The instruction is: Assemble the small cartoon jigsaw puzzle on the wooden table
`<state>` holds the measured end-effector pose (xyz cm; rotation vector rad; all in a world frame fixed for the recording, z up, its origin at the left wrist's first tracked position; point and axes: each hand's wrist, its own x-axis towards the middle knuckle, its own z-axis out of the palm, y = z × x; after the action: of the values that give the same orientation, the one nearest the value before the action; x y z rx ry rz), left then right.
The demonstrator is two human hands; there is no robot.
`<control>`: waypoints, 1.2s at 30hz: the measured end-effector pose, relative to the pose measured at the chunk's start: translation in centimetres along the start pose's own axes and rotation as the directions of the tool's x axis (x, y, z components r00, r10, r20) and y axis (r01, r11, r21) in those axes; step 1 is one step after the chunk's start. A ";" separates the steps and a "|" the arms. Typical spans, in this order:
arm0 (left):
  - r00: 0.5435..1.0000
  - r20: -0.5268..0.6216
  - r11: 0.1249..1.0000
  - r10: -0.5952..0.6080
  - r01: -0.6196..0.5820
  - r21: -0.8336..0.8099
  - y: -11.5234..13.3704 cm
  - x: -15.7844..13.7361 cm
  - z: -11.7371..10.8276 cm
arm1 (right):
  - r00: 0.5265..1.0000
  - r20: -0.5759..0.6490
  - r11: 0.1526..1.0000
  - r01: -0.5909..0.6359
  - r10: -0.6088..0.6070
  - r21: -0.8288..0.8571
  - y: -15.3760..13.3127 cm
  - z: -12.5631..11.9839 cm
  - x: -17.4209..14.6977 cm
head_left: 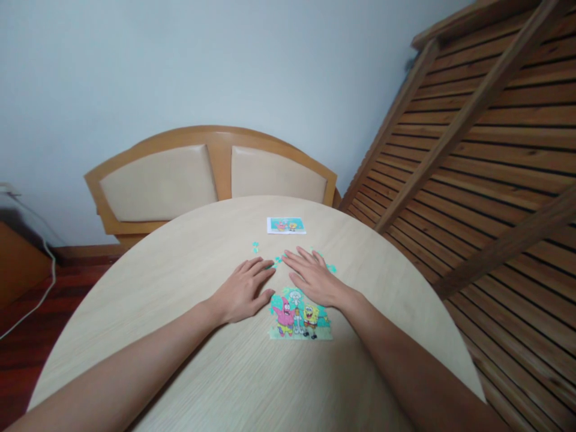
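1. I see the left hand (243, 290) palm-down low over the table, its fingers stretched and slightly spread, thumb apart from them, clamped on nothing that I can make out.
2. I have the right hand (314, 277) palm-down too, fingers extended and loosely parted; I cannot tell whether anything lies beneath its palm.
3. The partly assembled puzzle (297, 319) lies on the near middle of the table, showing three cartoon figures. From my view, the right hand covers part of its far right side, and the left thumb is just beside its far left corner.
4. Between the two hands' fingertips I find small teal pieces (278, 260); contact is too fine for me to judge.
5. More loose bits (332, 269) sit just right of the right hand, and a small pair (255, 244) lies farther left.
6. Beyond them, I see a printed picture card (287, 225) flat on the far part of the round table (189, 258).
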<state>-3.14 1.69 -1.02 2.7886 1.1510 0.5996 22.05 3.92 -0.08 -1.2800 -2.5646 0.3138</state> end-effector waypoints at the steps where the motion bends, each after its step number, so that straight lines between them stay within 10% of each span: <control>1: 1.000 0.020 1.000 0.000 0.000 0.003 0.0 0.0 0.0 | 0.999 0.018 0.999 0.032 -0.032 0.012 -0.4 0.1 0.1; 36: 0.889 0.103 0.870 0.446 -0.404 -0.281 3.3 -0.7 -2.3 | 0.997 -0.066 0.989 0.042 -0.033 0.141 3.0 -2.7 -2.7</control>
<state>-2.27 -1.32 1.59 2.8041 0.3852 0.4862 26.69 3.73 1.20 -1.1709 -2.4606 0.4334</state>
